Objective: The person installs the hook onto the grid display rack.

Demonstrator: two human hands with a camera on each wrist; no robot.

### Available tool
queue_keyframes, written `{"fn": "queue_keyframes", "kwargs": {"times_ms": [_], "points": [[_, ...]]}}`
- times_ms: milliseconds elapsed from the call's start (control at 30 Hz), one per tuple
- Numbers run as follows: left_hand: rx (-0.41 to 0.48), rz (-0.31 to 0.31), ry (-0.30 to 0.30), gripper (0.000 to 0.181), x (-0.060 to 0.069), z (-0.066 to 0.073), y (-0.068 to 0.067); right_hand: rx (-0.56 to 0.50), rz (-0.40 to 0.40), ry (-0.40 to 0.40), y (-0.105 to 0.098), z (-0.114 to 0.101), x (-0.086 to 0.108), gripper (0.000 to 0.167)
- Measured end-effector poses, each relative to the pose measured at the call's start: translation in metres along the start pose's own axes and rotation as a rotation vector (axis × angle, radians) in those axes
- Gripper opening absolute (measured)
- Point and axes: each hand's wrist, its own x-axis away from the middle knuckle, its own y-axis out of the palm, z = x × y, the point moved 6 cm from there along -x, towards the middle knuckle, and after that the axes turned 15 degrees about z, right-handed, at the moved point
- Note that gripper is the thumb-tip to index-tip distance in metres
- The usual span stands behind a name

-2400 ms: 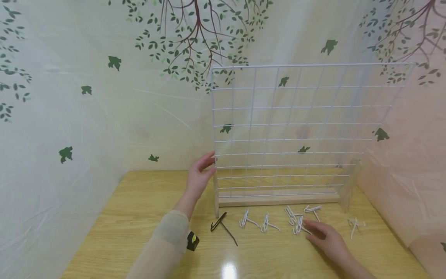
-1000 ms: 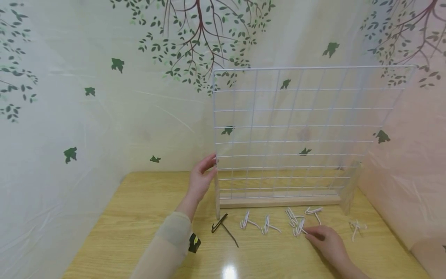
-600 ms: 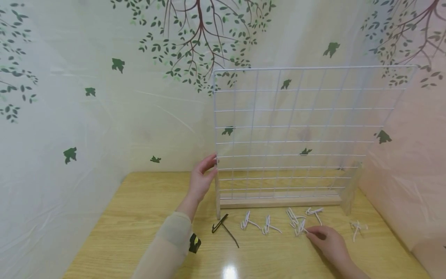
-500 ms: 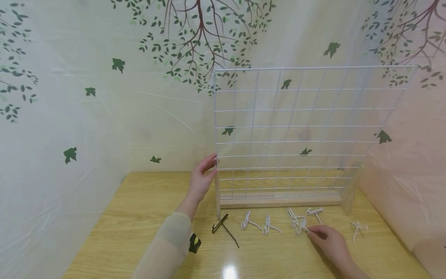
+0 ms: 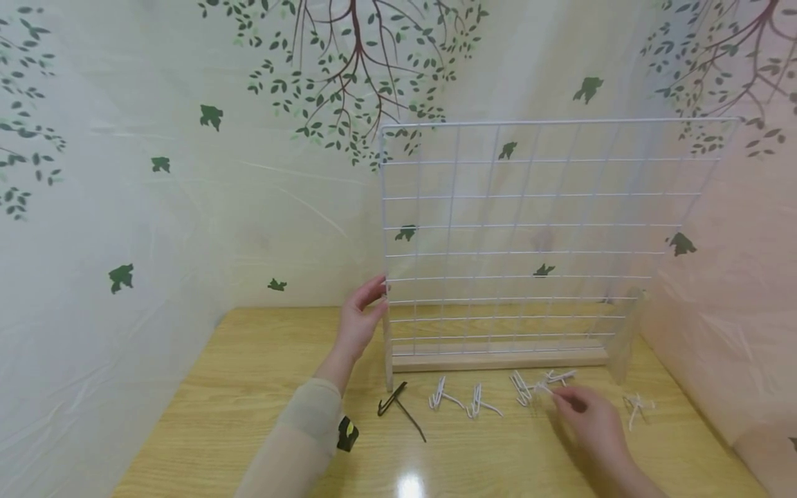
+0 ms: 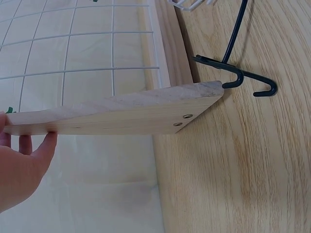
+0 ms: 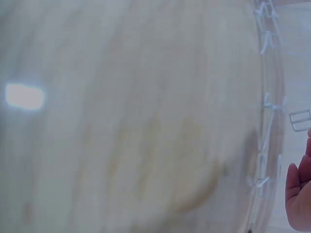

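My left hand [image 5: 358, 325] grips the wooden side panel [image 6: 112, 116] of a white wire grid rack [image 5: 529, 225], thumb on one face in the left wrist view. My right hand [image 5: 591, 418] pinches a white wire hook [image 5: 543, 388] by its arm. That hook is raised off the table, and its loop end shows beside the fingers in the right wrist view. Behind it in the head view lie two more white hooks, one at left [image 5: 521, 391] and one at right [image 5: 565, 377]. A black hook [image 5: 394, 400] lies by the rack's left foot.
Further white hooks lie on the wooden table [image 5: 261, 387]: two left of centre, the nearer one [image 5: 476, 401] included, and one hook [image 5: 636, 408] at far right. A small black tag-like piece [image 5: 346, 434] is beside the left sleeve. A leaf-printed curtain [image 5: 299, 228] hangs behind.
My right hand has taken hold of the front white hook in the pair, tilted it and lifted it off the table. The left hand stays on the rack.
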Motion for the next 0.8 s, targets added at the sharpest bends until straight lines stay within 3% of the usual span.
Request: {"fn": "queue_keyframes", "kwargs": {"times_ms": [200,300,800], "points": [[-0.015,0.004,-0.012,0.047,0.0,0.0,0.0,0.018,0.169,-0.184,-0.007,-0.017,-0.006,0.008],[-0.023,0.004,-0.021,0.048,0.0,0.0,0.0,0.027,0.222,-0.233,-0.009,-0.025,-0.007,0.006],[-0.031,0.012,0.051,0.045,0.001,-0.004,-0.002,-0.052,0.276,-0.116,-0.002,-0.047,-0.009,0.007]]}}
